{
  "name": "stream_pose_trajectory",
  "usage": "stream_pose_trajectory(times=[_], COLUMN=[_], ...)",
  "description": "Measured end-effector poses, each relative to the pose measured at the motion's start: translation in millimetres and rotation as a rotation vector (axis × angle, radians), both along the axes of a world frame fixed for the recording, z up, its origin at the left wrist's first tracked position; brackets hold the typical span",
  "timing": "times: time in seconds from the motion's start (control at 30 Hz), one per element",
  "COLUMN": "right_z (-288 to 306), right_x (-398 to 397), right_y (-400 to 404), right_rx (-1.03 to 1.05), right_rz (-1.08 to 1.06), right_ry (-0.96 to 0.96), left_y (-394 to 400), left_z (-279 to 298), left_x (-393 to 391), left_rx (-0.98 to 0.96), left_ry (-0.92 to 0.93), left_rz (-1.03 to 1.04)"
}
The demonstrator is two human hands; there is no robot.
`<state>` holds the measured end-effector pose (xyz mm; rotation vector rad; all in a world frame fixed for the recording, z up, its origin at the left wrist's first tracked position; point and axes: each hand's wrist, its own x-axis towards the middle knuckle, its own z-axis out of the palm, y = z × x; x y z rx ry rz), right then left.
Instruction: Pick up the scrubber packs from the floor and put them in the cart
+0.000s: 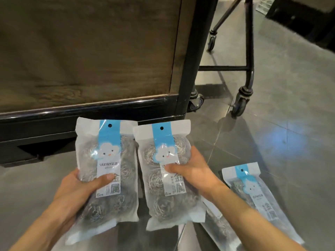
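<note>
Head view: each hand holds one scrubber pack, lifted clear of the floor and side by side, their inner edges just touching or overlapping. The left hand grips the left pack from its outer edge, thumb across the front label and fingers hidden behind, so the pack stands nearly upright with its hang-hole end up. The right hand grips the right pack the same way from the other side, thumb pressed on the front. Taking one pack per hand looks like a way to halve the trips to the cart.

A third pack lies flat on the floor just right of the right forearm, and the corner of what seems a fourth pack shows under that arm; these are not yet picked up.

A black wheeled frame stands ahead on the right, probably the cart, though its basket is out of sight above. A dark wood cabinet fills the left, so the packs probably have to be raised and carried rightward.
</note>
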<state>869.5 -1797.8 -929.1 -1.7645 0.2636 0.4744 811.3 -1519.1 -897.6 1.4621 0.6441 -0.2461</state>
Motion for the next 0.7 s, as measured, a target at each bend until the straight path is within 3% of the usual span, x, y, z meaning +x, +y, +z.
stream_pose_trajectory(times=[0.13, 0.23, 0.53, 0.7], right_z=[103, 216, 621, 793], right_x=[-21, -38, -92, -105], right_y=[6, 15, 54, 87], right_rx=[-0.032, -0.038, 0.164, 0.25], right_rz=[-0.008, 0.028, 0.211, 0.361], right_ry=[-0.027, -0.078, -0.123, -0.148], left_y=[13, 24, 45, 62], left_z=[93, 194, 601, 763], left_x=[-33, -63, -173, -210], left_rx=[-0.051, -0.064, -0.046, -0.049], left_ry=[-0.052, -0.052, -0.21, -0.354], left_rz=[0.094, 0.062, 0.325, 0.443])
